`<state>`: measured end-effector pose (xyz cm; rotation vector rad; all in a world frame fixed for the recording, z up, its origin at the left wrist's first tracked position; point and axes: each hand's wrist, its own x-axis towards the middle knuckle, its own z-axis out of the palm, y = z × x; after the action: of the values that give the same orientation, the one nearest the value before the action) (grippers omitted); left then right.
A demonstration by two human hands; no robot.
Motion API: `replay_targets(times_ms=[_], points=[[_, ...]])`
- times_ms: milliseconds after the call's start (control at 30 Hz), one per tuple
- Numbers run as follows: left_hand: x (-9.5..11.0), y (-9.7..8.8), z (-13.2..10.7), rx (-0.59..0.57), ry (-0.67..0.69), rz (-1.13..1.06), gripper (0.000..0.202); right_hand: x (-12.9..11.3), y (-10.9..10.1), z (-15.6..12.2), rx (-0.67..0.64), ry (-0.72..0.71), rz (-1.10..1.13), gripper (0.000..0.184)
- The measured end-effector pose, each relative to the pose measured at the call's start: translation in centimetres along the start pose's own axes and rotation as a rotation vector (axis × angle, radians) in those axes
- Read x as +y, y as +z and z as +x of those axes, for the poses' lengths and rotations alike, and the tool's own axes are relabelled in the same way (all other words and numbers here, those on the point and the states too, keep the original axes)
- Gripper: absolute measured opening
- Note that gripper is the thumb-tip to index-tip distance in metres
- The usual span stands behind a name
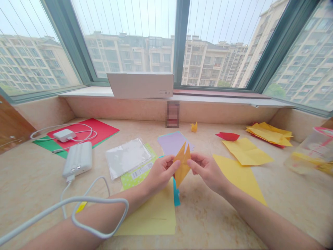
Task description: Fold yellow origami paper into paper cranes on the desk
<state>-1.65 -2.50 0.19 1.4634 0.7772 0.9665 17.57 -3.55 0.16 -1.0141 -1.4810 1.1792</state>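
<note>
Between my two hands is a folded orange-yellow paper (182,166), a kite shape with two points upward and a slit between them. My left hand (166,170) pinches its left edge with thumb and fingers. On the opposite edge, my right hand (204,168) grips it the same way. The paper is held above the tabletop, over a sheet of pale yellow paper (151,215) and a strip of blue paper (176,194). Behind it lie lilac sheets (170,142). A small folded yellow paper bird (194,127) stands farther back.
Yellow sheets (247,151) and a red folded piece (227,136) lie right, near a clear plastic container (310,151). On the left are a white power bank (78,158), a charger (64,135) and a looping cable (99,199) across my left forearm. A plastic packet (128,156) lies left of centre.
</note>
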Motion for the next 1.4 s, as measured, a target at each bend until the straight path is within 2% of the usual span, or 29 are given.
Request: replay_targets(times_ms=[133,400,567,733,833,933,1067,1200,1300,1400], points=[[-0.1,0.0,0.2,0.060,-0.021,-0.095,0.040,0.4,-0.1,0.0,0.030,-0.024,0.028,0.039],[-0.2,0.2,0.1,0.085,-0.014,-0.165,0.036,0.8,0.3,-0.1,-0.025,-0.088,0.089,0.037],[-0.5,0.1,0.3,0.111,0.077,0.000,0.027,0.8,0.8,-0.2,-0.068,-0.047,0.082,0.043],[0.0,0.3,-0.2,0.041,0.179,0.115,0.027,0.6,1.1,-0.3,-0.052,-0.062,-0.005,0.029],[0.0,0.5,-0.4,0.024,0.190,0.166,0.024,0.3,1.0,-0.3,-0.006,-0.053,-0.007,0.028],[-0.5,0.4,-0.4,0.076,0.169,0.228,0.021,0.0,0.9,-0.4,-0.006,-0.035,-0.006,0.028],[-1.3,0.2,0.0,0.116,0.147,0.156,0.025,-0.4,0.9,-0.7,-0.074,-0.050,0.013,0.028],[-1.2,0.0,0.1,0.162,0.139,0.094,0.022,-0.5,0.9,-0.6,-0.137,-0.060,0.137,0.029],[-0.7,-0.1,0.0,0.126,0.122,0.022,0.020,-0.6,0.7,-0.4,-0.182,-0.047,0.214,0.028],[-0.3,-0.2,-0.1,0.026,0.094,-0.040,0.023,-0.8,0.4,-0.4,-0.243,-0.039,0.261,0.030]])
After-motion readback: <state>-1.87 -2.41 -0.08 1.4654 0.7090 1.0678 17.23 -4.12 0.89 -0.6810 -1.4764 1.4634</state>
